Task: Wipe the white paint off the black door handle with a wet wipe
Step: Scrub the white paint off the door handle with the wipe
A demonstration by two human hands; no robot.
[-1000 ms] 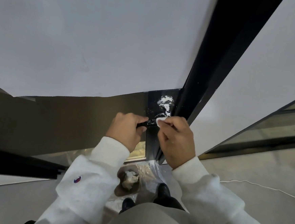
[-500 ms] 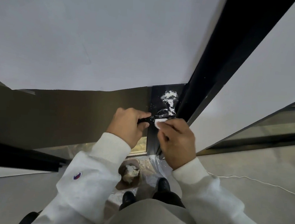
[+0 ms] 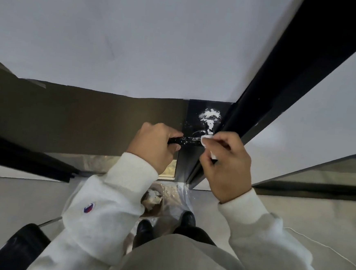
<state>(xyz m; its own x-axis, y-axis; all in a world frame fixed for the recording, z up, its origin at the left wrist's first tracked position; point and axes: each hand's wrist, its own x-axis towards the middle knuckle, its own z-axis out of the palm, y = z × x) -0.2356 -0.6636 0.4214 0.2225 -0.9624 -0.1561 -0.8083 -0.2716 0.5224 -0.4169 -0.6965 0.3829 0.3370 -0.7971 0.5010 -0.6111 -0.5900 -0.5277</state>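
A black door handle (image 3: 186,140) streaked with white paint juts from a dark door panel (image 3: 195,115) (more white paint smeared just above). The left hand (image 3: 154,145) grips its left end; the right hand (image 3: 227,163) pinches a white wet wipe (image 3: 206,140) against its right end

- Interior under renovation or fresh painting, by a doorway.
- Plain white walls (image 3: 138,35), black door frame (image 3: 295,65) splashed with white paint (image 3: 209,118).
- Plastic sheeting (image 3: 176,200) covering bare floor (image 3: 8,198); loose cable (image 3: 323,246) nearby.
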